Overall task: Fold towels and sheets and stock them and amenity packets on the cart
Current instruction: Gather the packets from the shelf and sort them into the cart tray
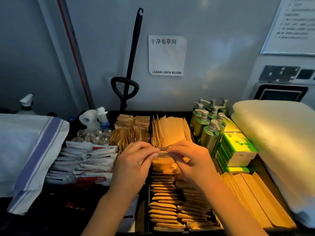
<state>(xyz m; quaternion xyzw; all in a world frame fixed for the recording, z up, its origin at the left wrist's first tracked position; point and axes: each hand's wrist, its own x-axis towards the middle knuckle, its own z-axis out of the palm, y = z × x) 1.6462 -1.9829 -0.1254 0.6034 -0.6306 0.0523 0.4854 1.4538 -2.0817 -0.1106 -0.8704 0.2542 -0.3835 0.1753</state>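
Kraft packet [163, 149] pinched between both hands' curled fingers [150, 150]

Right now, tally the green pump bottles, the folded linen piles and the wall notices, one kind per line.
green pump bottles: 7 in view
folded linen piles: 2
wall notices: 2
Total: 11

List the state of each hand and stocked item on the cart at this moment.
Left hand: pinches the small kraft packet.
Right hand: pinches its other end.
Small kraft packet: held above the tray.
Pump bottles: upright, clustered.
Tissue boxes: stacked.
Striped cloth: folded.
White towel: folded.
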